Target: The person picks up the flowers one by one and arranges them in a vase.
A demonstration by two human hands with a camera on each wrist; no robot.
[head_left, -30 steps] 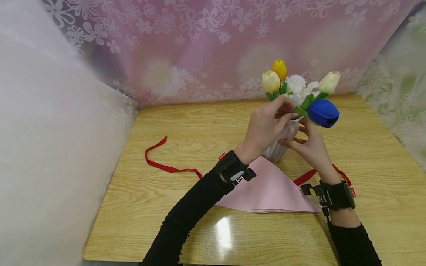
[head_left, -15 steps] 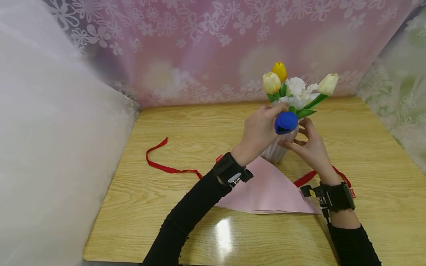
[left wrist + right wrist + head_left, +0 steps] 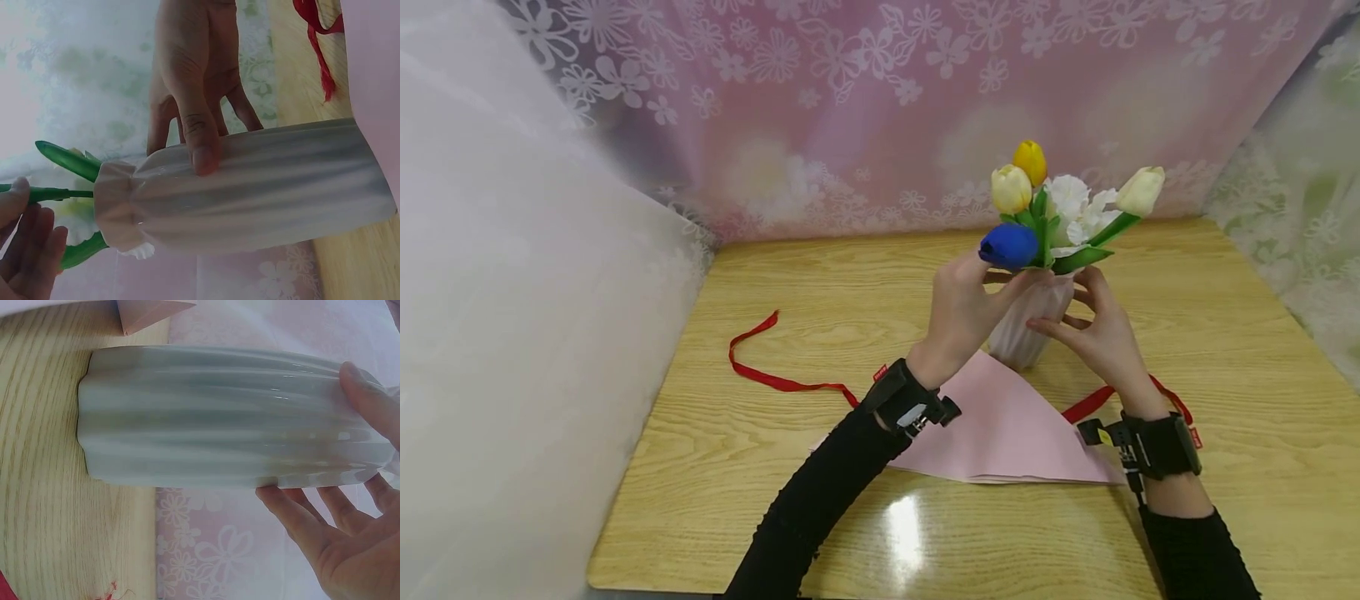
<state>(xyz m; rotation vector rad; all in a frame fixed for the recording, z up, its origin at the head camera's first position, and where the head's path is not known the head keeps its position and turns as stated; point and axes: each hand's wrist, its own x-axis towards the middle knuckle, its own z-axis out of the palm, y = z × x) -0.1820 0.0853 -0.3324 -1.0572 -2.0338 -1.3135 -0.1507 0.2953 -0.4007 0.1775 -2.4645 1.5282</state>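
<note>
A ribbed white vase (image 3: 1033, 321) stands upright on the table, filled with artificial flowers. My left hand (image 3: 962, 304) is at its mouth and pinches the green stem (image 3: 50, 194) of the blue tulip (image 3: 1009, 246), whose bloom leans left over the hand. On the right side, my right hand (image 3: 1097, 329) holds the vase just below its rim, thumb in front and fingers around the far side (image 3: 344, 544). Yellow (image 3: 1030, 162) and cream tulips (image 3: 1011, 189) rise at the left, white ruffled blooms (image 3: 1067, 200) in the middle, another cream tulip (image 3: 1141, 192) at the right.
Folded pink wrapping paper (image 3: 992, 425) lies in front of the vase, partly under the left forearm. A red ribbon (image 3: 782, 382) trails left across the wooden table (image 3: 700, 500), and more of it shows near the right wrist. A pink floral curtain (image 3: 865, 108) hangs behind.
The blue tulip has swung from the right side of the bunch, across the front, to the left side. My left hand has moved slightly left and down; my right hand stays on the vase.
</note>
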